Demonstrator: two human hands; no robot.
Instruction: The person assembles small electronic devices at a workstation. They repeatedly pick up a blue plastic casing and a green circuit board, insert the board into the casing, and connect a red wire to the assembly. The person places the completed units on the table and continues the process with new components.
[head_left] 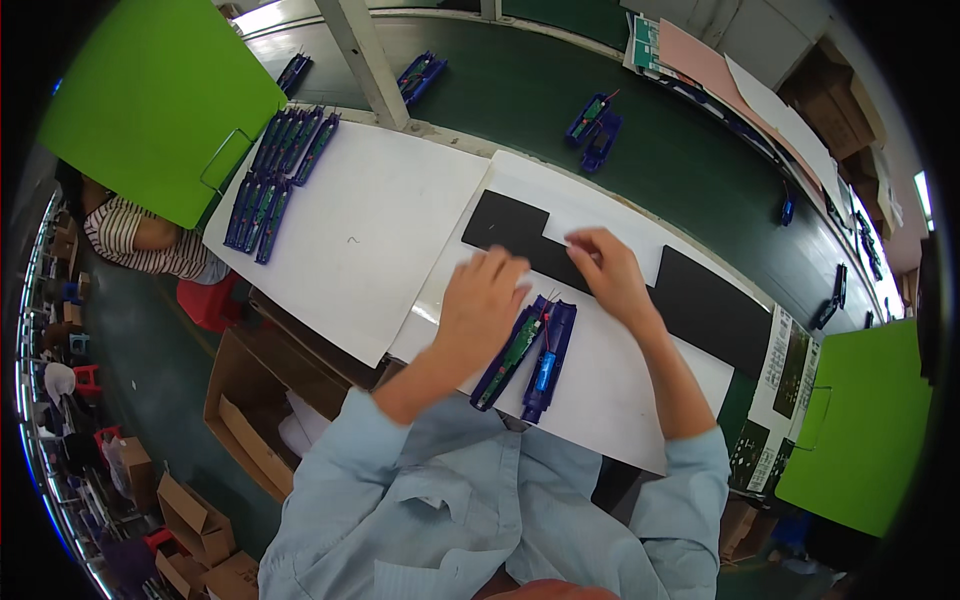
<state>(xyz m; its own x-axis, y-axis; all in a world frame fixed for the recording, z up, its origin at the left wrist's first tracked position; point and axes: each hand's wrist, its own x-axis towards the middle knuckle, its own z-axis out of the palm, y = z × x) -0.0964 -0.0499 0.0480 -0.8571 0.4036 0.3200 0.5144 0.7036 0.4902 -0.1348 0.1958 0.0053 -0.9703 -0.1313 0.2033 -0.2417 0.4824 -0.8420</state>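
On the white work surface in front of me lies an opened blue plastic casing in two halves. One half holds a long green circuit board (522, 342); the other half (565, 325) holds a blue cylindrical battery (545, 370), with thin wires at the top end. My left hand (484, 305) hovers at the upper left of the circuit board, fingers loosely bent and apart, with nothing visible in them. Farther up and right, my right hand (612, 268) is over a black mat (510, 222), thumb and fingers apart. Nothing shows in its grasp.
Several filled casings (262, 215) stand in rows on the white board (370, 210) at left. Beyond runs a green conveyor belt (500, 75) with more casings (597, 130). Green panels (160, 100) flank the bench. A cardboard box (255, 400) sits below left, near a seated person.
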